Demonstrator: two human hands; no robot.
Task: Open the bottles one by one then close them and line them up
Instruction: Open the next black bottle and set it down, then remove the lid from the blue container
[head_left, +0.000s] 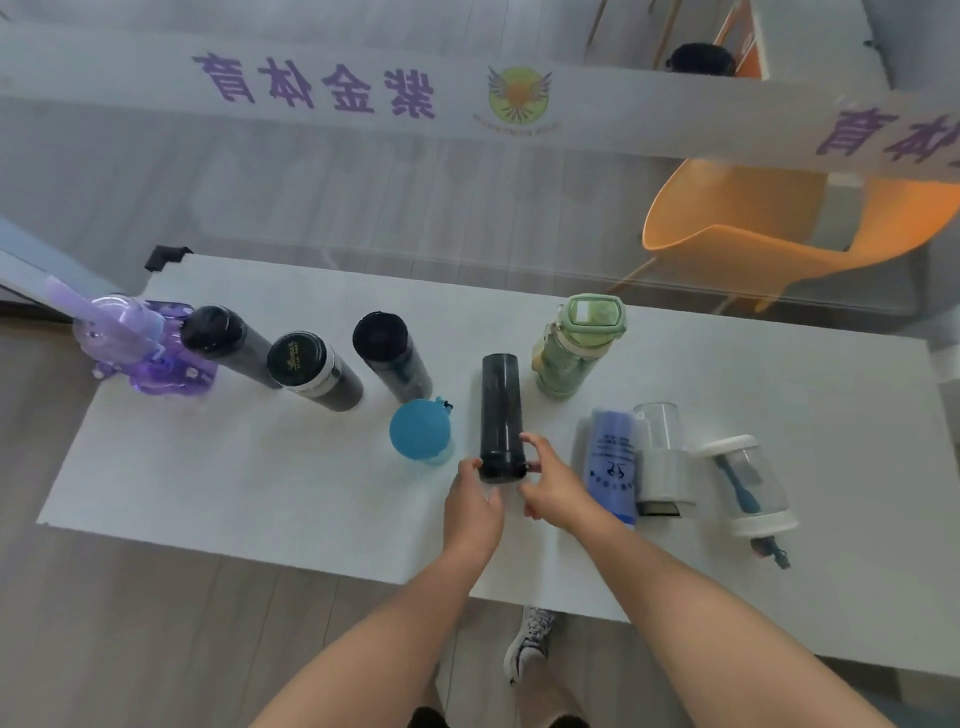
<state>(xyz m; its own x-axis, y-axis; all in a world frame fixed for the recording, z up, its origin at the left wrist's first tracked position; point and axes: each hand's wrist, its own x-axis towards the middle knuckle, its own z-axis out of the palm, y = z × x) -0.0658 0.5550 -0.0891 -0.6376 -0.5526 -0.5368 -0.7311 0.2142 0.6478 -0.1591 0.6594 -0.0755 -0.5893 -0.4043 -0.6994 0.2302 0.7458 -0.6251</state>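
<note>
Dark smoky plastic is what both hands close on: the left hand (475, 501) and the right hand (553, 486) pinch the near end of the lying black bottle (500, 415) from its two sides, fingers curled on the cap part. The bottle rests flat on the tabletop (234, 467), its long axis running straight away from the hands, cap end toward the person and base pointing far. To do this step well, I think one hand should hold the body firm while the other turns only the cap, or first stand it up so it cannot roll. Just left of the hands stands the blue bottle (421, 430); just right lies the blue-labelled bottle (613, 462), with two clear ones beyond it.
</note>
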